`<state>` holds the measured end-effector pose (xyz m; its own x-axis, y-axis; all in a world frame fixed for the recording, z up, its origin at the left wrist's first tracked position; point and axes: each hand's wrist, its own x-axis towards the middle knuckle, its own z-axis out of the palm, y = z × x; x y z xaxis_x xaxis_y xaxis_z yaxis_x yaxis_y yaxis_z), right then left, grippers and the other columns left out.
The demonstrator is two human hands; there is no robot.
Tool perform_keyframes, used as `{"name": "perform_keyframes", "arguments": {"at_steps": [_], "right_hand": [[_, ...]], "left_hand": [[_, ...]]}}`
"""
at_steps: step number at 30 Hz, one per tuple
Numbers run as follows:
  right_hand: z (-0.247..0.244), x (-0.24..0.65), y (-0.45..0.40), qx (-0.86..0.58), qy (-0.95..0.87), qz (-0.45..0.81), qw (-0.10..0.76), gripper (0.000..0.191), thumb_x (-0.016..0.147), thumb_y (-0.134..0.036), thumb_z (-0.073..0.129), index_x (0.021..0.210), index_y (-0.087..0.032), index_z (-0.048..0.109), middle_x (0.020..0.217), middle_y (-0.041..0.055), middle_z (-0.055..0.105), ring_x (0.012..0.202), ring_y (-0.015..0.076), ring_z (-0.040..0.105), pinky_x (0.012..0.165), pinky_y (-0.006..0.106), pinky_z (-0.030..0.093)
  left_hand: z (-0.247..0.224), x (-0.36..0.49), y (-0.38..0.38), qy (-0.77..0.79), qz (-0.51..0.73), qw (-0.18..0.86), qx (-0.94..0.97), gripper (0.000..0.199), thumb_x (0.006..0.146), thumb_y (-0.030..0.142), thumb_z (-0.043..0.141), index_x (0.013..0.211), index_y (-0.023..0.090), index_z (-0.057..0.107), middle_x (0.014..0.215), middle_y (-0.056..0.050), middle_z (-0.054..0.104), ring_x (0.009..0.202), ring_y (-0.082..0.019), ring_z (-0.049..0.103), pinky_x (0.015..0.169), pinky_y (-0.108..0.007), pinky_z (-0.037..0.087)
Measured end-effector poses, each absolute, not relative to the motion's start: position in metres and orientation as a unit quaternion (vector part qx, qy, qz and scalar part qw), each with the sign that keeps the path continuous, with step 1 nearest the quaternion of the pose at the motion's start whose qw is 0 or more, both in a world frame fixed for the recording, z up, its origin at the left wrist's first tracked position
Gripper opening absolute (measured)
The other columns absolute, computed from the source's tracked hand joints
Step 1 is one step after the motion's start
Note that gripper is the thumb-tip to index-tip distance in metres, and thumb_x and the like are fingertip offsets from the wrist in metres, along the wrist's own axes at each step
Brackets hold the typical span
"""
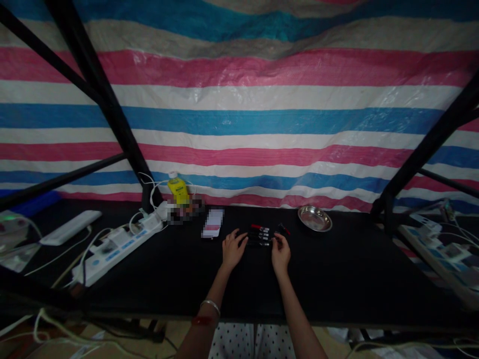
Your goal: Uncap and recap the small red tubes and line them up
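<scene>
Several pens (259, 236), black with one red at the far side, lie side by side on the black table between my two hands. My left hand (234, 251) rests at their left ends, palm down with its fingers apart. At their right ends is my right hand (280, 253), its thumb and fingers curled together close to the pen tips. Whatever may be between those fingers is too small and dark to make out. Just beyond my right hand lie small black and red pieces (283, 229), perhaps pen caps; dim light blurs their shape.
A shallow metal dish (315, 219) stands right of the pens. Left of them lies a blurred-out phone-like object (213, 223), with a yellow bottle (178, 190) behind. A white power strip (116, 249) with cables runs along the left. Dark metal posts (112, 112) frame the table; striped sheeting hangs behind.
</scene>
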<state>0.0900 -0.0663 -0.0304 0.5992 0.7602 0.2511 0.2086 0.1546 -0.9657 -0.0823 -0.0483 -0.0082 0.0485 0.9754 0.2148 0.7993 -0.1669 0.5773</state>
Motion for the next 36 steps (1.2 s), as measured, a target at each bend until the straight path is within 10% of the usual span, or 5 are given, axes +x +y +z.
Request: {"name": "perform_keyframes", "arguments": {"at_steps": [27,36], "right_hand": [[-0.03,0.089,-0.061,-0.588,-0.416,0.232,0.653,0.028,0.072,-0.036,0.054,0.089,-0.016,0.064,0.095,0.0086,0.064,0.085,0.0191,0.06,0.078,0.032,0.046],[-0.014,0.083,-0.058,-0.528,-0.322,0.282,0.734,0.035,0.068,-0.042,0.059,0.09,-0.014,0.062,0.085,0.0074,0.065,0.078,0.0186,0.063,0.073,0.032,0.049]], "left_hand": [[-0.003,-0.079,-0.056,0.627,0.255,0.188,0.712,0.035,0.088,0.045,0.039,0.118,0.036,0.055,0.136,-0.001,0.045,0.126,-0.023,0.035,0.102,-0.044,0.027],[0.003,-0.069,-0.051,0.525,0.509,0.387,0.562,0.028,0.083,0.035,0.052,0.103,0.021,0.065,0.118,-0.007,0.06,0.114,-0.02,0.052,0.1,-0.038,0.036]]}}
